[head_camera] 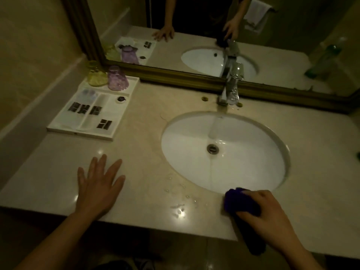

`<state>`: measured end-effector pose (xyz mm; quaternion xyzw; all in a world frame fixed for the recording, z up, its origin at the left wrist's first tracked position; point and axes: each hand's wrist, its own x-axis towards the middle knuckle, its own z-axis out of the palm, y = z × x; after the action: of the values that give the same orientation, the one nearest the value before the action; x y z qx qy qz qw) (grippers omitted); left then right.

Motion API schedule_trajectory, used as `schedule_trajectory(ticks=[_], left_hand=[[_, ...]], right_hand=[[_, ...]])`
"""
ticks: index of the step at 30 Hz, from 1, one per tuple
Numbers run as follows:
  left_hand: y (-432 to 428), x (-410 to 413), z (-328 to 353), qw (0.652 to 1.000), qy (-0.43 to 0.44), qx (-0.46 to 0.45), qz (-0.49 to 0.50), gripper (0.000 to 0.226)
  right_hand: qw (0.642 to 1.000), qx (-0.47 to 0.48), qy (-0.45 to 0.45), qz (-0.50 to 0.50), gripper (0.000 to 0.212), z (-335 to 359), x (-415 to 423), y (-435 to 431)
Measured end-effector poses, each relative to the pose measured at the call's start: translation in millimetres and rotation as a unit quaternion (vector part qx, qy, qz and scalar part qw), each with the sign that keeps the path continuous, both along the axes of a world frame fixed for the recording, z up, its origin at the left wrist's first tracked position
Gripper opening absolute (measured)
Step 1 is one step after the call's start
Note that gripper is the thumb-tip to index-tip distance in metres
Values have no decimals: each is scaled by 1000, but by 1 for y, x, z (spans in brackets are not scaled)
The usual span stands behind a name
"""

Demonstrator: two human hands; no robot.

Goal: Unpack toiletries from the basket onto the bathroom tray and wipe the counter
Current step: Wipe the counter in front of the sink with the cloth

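My right hand (270,217) presses a dark purple cloth (237,200) on the beige counter (148,145), just in front of the sink's near rim. Water drops lie on the counter to the cloth's left. My left hand (99,184) rests flat on the counter near its front edge, fingers spread, holding nothing. At the back left stands the white tray (58,124) with several small dark-labelled packets (80,108) in its compartments, a small dark round item (121,99), and a yellow cup (96,74) and a purple cup (117,78) upside down at its far end. No basket is in view.
An oval white sink (185,156) fills the counter's middle, with water running from the chrome faucet (230,90) behind it. A gold-framed mirror (175,74) lines the back wall. A green object (358,154) shows at the far right edge. The wall closes the left side.
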<state>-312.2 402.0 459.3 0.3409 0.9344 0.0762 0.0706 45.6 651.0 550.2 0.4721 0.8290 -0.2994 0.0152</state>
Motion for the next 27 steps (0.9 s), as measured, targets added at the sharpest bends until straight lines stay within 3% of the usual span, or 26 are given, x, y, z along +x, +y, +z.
schedule_trajectory(ticks=[2, 5, 7, 12, 15, 21, 27], left_hand=[[2, 6, 3, 1000, 9, -1, 3, 67], [5, 10, 8, 1000, 10, -6, 11, 63], [6, 10, 9, 1000, 9, -14, 14, 55], [7, 9, 7, 1000, 17, -11, 17, 51], [6, 8, 5, 999, 22, -16, 19, 51], [5, 7, 0, 999, 29, -12, 8, 62], [4, 4, -3, 1000, 16, -24, 2, 54]], right_hand=[[995, 46, -67, 60, 76, -23, 16, -10], [995, 67, -13, 68, 85, -54, 20, -29], [986, 140, -24, 91, 83, -69, 9, -41], [976, 176, 6, 128, 68, -80, -44, -67], [962, 232, 30, 140, 57, -84, -26, -56], [966, 238, 32, -93, 54, -94, 8, -26], [981, 184, 38, 58, 58, -88, -94, -104]])
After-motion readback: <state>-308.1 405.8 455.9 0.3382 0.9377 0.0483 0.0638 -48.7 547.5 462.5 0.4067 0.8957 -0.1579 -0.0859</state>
